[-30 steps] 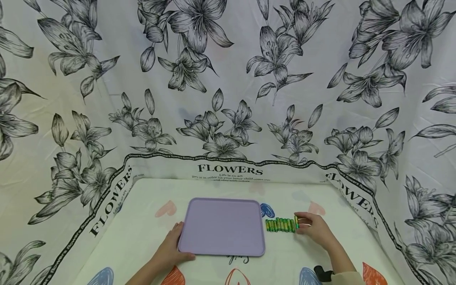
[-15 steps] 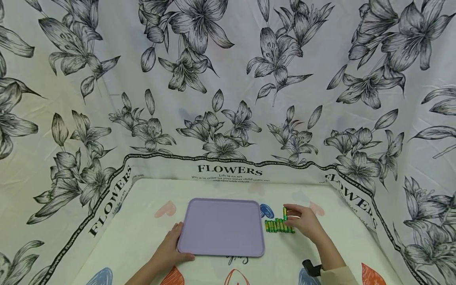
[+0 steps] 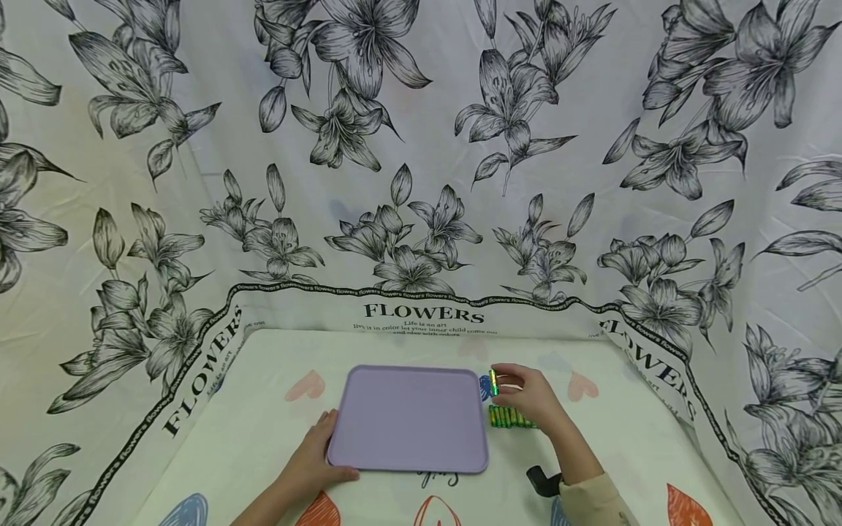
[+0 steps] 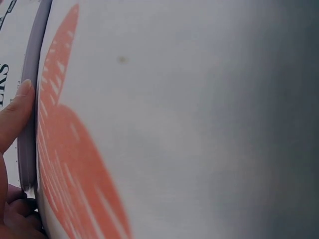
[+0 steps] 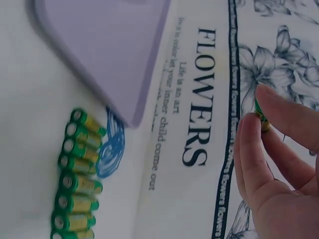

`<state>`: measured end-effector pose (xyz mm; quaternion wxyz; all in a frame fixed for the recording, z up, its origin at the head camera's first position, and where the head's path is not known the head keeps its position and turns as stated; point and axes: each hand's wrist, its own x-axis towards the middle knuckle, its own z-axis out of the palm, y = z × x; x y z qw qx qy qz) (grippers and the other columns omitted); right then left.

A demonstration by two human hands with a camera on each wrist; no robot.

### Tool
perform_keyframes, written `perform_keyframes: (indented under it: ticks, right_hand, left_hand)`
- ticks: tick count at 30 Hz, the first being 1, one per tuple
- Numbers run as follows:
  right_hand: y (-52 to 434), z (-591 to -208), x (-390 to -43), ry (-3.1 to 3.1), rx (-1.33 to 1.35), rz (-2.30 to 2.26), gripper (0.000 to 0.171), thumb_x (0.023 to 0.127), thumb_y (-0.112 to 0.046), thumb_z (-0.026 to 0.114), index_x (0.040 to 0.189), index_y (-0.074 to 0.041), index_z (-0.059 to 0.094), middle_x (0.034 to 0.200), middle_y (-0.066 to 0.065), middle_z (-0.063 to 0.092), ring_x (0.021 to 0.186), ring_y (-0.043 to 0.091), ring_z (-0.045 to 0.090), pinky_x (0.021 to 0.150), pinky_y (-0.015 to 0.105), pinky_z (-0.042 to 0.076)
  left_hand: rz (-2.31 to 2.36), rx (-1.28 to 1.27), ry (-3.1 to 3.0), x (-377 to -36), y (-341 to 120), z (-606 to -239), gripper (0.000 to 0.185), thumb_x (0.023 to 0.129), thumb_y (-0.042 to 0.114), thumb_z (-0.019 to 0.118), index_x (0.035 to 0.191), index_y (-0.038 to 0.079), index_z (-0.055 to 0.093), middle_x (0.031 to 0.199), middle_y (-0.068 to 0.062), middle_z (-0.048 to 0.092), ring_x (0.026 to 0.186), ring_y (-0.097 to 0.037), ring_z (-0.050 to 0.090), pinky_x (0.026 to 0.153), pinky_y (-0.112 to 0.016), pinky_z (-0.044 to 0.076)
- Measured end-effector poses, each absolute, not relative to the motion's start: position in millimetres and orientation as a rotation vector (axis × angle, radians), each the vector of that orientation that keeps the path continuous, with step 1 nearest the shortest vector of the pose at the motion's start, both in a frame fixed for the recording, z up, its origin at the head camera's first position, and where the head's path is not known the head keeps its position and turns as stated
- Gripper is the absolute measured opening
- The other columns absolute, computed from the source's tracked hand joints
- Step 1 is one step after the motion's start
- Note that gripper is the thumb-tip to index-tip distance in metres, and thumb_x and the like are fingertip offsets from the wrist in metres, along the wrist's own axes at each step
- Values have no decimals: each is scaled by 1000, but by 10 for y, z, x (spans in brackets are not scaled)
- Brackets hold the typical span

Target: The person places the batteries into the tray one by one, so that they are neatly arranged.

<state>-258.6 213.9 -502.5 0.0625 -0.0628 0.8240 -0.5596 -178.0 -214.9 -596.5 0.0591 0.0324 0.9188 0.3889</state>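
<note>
My right hand (image 3: 534, 400) pinches a green-and-gold battery (image 3: 494, 382) between thumb and fingers, just off the right edge of a lilac tray (image 3: 408, 420). Below it, a row of similar batteries (image 3: 505, 416) lies side by side on the cloth, partly hidden by the hand. The right wrist view shows the pinched battery (image 5: 262, 118) mostly covered by fingers, with the row of batteries (image 5: 79, 184) to the left. My left hand (image 3: 312, 453) holds the tray's near-left corner. In the left wrist view, its thumb (image 4: 19, 112) lies against the tray's rim (image 4: 30, 134).
A white tablecloth (image 3: 263, 394) printed with hearts and leaves covers the surface. Behind and at both sides hangs a white curtain (image 3: 421, 241) with black flowers and lettering. A black wrist strap piece (image 3: 543, 482) shows by the right sleeve (image 3: 595, 502).
The right hand has lifted the battery from the right end of the row and carried it left, over the row, to beside the tray. The left hand and tray stay put.
</note>
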Motion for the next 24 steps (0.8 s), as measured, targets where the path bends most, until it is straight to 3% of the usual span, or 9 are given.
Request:
perform_keyframes:
  ticks: [24]
  right_hand:
    - [1073,-5331,-2701,2162,-262,-1925,62,80,3,80,137,2,58,130,23,65,113,26,68,89,29,60]
  left_hand:
    - [1206,100,2755,-1782,-2137,-5962,133,61,52,92,160,1,19,166,-25,14,149,-57,7,117,-71,13]
